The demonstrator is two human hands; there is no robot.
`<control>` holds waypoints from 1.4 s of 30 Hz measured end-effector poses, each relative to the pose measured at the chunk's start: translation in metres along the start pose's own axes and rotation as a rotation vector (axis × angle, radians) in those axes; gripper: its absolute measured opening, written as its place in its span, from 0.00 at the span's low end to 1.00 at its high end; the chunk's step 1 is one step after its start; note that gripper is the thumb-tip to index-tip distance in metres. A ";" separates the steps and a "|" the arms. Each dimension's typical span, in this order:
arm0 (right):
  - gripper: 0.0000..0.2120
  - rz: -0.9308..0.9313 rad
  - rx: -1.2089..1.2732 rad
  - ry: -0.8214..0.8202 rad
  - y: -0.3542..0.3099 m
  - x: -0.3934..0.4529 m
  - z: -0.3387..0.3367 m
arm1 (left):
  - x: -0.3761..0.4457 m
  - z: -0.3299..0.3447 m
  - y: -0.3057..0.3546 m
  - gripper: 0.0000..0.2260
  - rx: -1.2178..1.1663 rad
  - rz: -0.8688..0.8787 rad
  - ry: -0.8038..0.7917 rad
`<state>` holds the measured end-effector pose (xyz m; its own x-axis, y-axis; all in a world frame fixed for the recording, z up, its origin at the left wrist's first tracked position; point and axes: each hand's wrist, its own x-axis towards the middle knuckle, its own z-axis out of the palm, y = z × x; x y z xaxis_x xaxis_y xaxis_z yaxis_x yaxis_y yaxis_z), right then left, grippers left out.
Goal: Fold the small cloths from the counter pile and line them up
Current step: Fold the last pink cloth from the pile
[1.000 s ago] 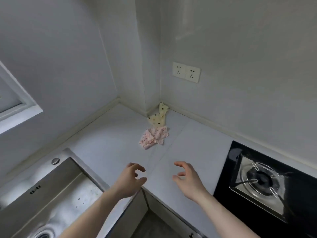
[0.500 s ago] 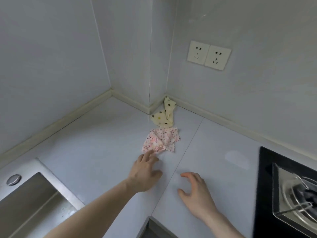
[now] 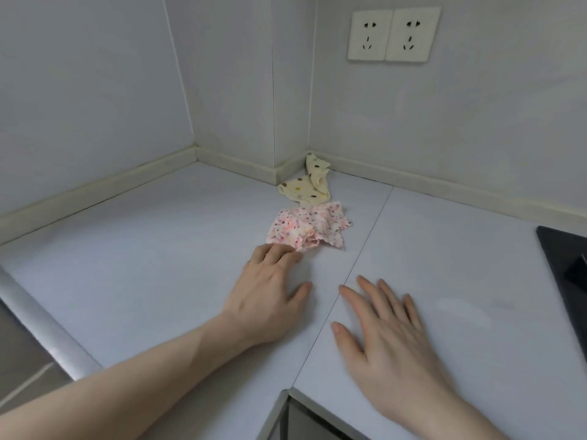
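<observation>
Pink floral cloth [image 3: 309, 228], crumpled near the surface [image 3: 143, 265] corner beside a yellow dotted cloth [image 3: 306, 188]. Its near edge is touched by the left hand [image 3: 270, 293], fingers extended; the right hand [image 3: 386, 335] lies flat, empty. One corner should be pinched and drawn clear before folding.

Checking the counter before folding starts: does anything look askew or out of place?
Only the cloths: the yellow dotted cloth lies crumpled into the wall corner, and the pink floral cloth is bunched just in front of it, touching the left hand fingertips.
</observation>
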<state>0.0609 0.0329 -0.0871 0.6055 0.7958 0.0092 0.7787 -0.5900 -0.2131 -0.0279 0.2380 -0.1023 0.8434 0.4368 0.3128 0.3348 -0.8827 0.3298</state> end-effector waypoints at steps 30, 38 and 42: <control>0.31 0.154 0.433 0.231 -0.056 -0.172 -0.068 | -0.092 -0.189 0.095 0.08 -0.056 -0.043 0.247; 0.28 0.137 0.622 0.352 -0.063 -0.164 -0.105 | -0.097 -0.220 0.128 0.08 -0.306 0.140 0.284; 0.28 0.099 0.768 0.354 -0.072 -0.154 -0.118 | -0.100 -0.229 0.143 0.07 -0.366 0.223 0.282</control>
<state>-0.0692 -0.0633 0.0420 0.7804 0.5803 0.2328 0.4689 -0.2969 -0.8318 -0.1606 0.1079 0.1173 0.7145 0.3193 0.6225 -0.0515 -0.8633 0.5020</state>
